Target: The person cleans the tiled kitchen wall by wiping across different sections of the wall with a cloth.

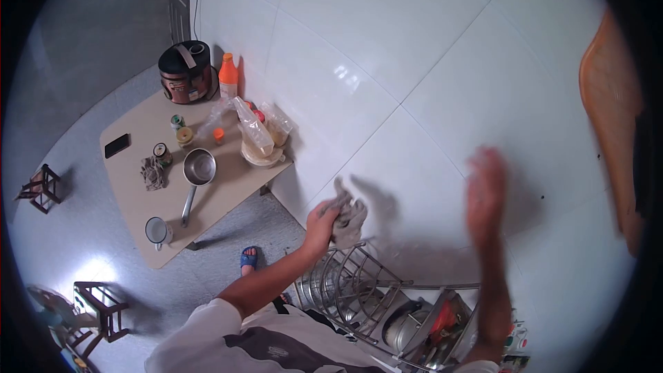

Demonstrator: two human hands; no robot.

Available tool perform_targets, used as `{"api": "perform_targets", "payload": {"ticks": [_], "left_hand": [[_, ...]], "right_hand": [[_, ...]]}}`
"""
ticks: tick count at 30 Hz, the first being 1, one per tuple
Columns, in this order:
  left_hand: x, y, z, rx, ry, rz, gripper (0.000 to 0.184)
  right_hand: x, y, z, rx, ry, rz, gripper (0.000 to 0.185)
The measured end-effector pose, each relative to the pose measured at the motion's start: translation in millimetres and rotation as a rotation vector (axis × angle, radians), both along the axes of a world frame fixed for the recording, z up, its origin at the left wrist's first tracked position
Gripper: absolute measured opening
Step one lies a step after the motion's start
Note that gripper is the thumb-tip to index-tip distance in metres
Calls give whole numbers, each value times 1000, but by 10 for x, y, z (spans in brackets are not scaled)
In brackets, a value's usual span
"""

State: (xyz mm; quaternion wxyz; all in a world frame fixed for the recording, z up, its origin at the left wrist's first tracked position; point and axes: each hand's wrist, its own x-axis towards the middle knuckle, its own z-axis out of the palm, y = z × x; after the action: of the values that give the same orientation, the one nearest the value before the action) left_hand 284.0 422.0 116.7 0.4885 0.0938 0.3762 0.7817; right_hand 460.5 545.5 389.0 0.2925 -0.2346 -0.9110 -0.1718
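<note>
A crumpled grey cloth (pixel 351 224) is gripped in my left hand (pixel 321 224), just above the left end of a metal wire rack (pixel 373 269). My right hand (pixel 485 190) is raised near the white tiled wall, apart from the cloth; motion smears its fingers, so their pose is unclear. Below my arms the rack holds metal pots and lids (pixel 407 330) and a red item (pixel 449 318).
On the beige table (pixel 131 200) at the left stand a rice cooker (pixel 185 72), an orange-capped bottle (pixel 228 77), jars, a saucepan (pixel 199 167), a mug (pixel 158 231), plastic bags (pixel 254 128), a phone (pixel 117 145) and another cloth (pixel 153 173). Wooden stools (pixel 102 307) are on the floor.
</note>
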Motion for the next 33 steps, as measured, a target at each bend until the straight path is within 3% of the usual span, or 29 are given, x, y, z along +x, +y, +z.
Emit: {"api": "perform_targets", "payload": {"ticks": [3,4,7,8,9,11,14,15,16,18,19,22,23,24,28,30,31,33], "left_hand": [[-108,530,576,126,265,252,35],[-115,698,796,183,289,341,38],[-101,1234,1094,207,790,660,63],[-88,1378,1123,203,944,699,73],[-82,1529,1039,186,939,709,73],[-88,1843,684,130,1183,671,83],[-23,1935,134,15,1136,612,81],[-22,1897,59,28,958,518,81],[8,1936,-187,34,929,615,75],[108,2018,-758,-311,711,704,69],[98,2036,-970,-380,576,736,66],[19,2085,-1753,-672,235,750,59],[-68,2016,-1920,-806,82,552,58],[-140,1956,-1992,-925,-72,348,60],[-103,1968,-1976,-769,-126,419,54],[61,2152,-1826,-750,224,739,54],[29,2047,-1436,-539,216,690,59],[-87,1980,-996,-373,546,735,60]], "right_hand": [[2,250,893,549,-102,-20,35],[45,337,1062,548,-105,-15,35],[74,718,1230,760,-192,-147,38],[106,835,1188,846,-182,-173,41],[119,933,1140,935,-170,-198,43],[175,979,1160,951,-196,-185,44],[205,986,1245,958,-232,-178,43],[290,1039,1287,1012,-292,-214,41],[406,1116,1304,994,-304,-215,41],[622,1188,1316,802,-266,-497,41],[561,1146,1311,927,-286,-482,41],[409,1054,1388,859,-263,-253,42],[385,1035,1395,835,-278,-242,43],[403,1039,1402,836,-287,-240,43],[419,1025,1455,999,-349,-273,46],[427,1056,1405,1048,-333,-250,47],[499,1087,1392,900,-278,-275,48],[631,1154,1335,739,-198,-323,51]]}}
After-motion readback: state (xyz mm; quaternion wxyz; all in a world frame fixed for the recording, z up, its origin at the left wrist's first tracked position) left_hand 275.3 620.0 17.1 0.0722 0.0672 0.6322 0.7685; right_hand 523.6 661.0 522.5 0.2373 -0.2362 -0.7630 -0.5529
